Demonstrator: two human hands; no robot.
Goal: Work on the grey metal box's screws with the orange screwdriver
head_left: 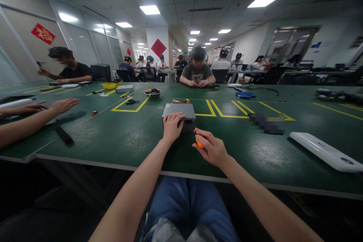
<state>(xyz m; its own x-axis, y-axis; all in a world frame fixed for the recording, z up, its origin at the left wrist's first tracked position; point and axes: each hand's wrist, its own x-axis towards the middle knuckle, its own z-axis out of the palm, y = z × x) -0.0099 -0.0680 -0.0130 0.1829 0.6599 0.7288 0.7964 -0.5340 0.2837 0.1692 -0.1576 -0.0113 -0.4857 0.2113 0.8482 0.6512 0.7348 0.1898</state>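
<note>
Left hand on the grey box, right hand around an orange-handled tool

In my head view, the grey metal box sits on the green table, straight ahead of me, with coloured wires at its far side and a dark socket in its near face. My left hand lies over its near upper edge, touching; whether the fingers grip, I cannot tell. My right hand is clamped on the orange-handled tool, just beside the box's near right corner. I can't make out whether the tip touches. Beyond the box, to the left, I see a metal bowl; to the right lies a white device. A co-worker's hand reaches in at far left.
</note>
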